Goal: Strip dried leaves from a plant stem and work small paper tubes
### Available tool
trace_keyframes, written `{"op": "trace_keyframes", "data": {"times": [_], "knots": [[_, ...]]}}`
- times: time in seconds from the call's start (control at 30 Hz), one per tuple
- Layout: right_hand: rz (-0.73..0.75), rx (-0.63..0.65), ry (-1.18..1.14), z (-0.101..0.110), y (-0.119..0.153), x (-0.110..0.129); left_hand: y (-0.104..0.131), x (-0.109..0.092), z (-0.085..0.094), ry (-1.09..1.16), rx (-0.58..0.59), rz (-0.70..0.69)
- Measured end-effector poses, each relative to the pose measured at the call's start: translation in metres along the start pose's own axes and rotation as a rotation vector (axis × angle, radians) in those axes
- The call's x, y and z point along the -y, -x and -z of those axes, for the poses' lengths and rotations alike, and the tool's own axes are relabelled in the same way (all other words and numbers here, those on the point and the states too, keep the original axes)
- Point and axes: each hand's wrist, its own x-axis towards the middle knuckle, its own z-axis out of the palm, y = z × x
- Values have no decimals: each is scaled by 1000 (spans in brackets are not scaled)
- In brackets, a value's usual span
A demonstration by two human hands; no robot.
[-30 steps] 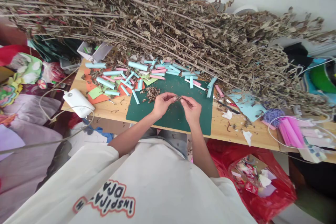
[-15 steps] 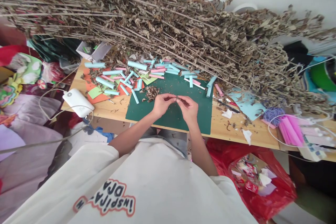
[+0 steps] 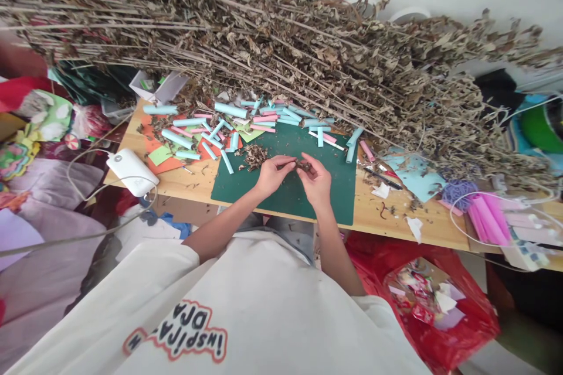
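Above a dark green cutting mat (image 3: 281, 202), my two hands meet with their fingertips close together. My right hand (image 3: 316, 179) is curled around a small clump of dried brown leaf (image 3: 302, 165). My left hand (image 3: 273, 174) pinches at the near side of that clump with thumb and forefinger. Just beyond my left hand lies a small pile of crumbled dried leaves (image 3: 255, 158) on the mat. Rolled blue paper tubes (image 3: 231, 109) and pink paper tubes (image 3: 264, 128) are strewn along the mat's far edge.
A great heap of dried leafy stalks (image 3: 281, 41) covers the back of the wooden table (image 3: 176, 184). At left sits a white power bank (image 3: 132, 171) with a cable. A black pen (image 3: 382, 177) lies at right. Below hangs a red plastic bag (image 3: 466, 328) of scraps.
The fingers of my right hand have opened a little, and more of the brown leaf clump shows. My left hand stays almost in place.
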Motion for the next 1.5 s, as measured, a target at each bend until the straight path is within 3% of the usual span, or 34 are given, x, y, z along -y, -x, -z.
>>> {"op": "trace_keyframes", "data": {"times": [0.17,0.27,0.43,0.7,0.93,1.07,1.2,1.5], "knots": [[0,68,84,0,7,-6,2,5,-1,-24,16,-14],[-26,80,17,-4,9,-1,3,3,-2,-81,-31,-51],[-81,-47,-136,-8,8,5,3,-2,-2,-78,-74,6],[-37,-213,-19,-7,4,2,2,8,-3,66,-6,128],[-28,-174,33,-9,2,4,4,5,-6,200,67,150],[89,-69,149,-3,4,7,4,3,-6,302,43,201],[113,3,171,0,8,9,4,3,-5,420,14,278],[100,-9,249,1,5,13,5,5,-7,310,20,317]]}}
